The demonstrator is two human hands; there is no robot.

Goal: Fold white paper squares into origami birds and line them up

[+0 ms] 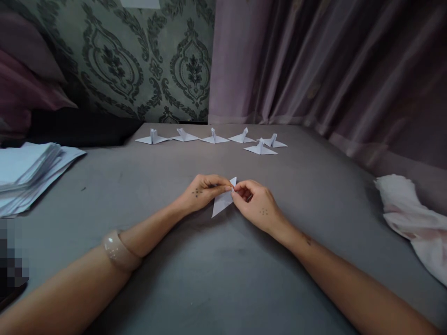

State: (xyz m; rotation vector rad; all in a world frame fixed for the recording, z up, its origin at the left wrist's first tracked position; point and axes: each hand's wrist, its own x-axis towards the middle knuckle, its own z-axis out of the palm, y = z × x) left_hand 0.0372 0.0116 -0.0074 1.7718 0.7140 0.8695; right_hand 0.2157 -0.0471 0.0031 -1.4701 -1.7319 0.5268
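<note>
Between my hands is a folded white paper piece, with one long point aimed down and toward me and a small tip standing up at the far side. My left hand pinches it from the left, thumb and fingers closed near its upper part. From the right, my right hand grips the same spot between thumb and forefinger, the other fingers curled. The fingertips of both hands meet and hide part of the folds. A pale bangle circles my left wrist.
Several folded white paper figures with spread wings stand in a row at the far side of the grey surface. At left lies a stack of paper sheets; at right, a crumpled white cloth. Curtains hang behind.
</note>
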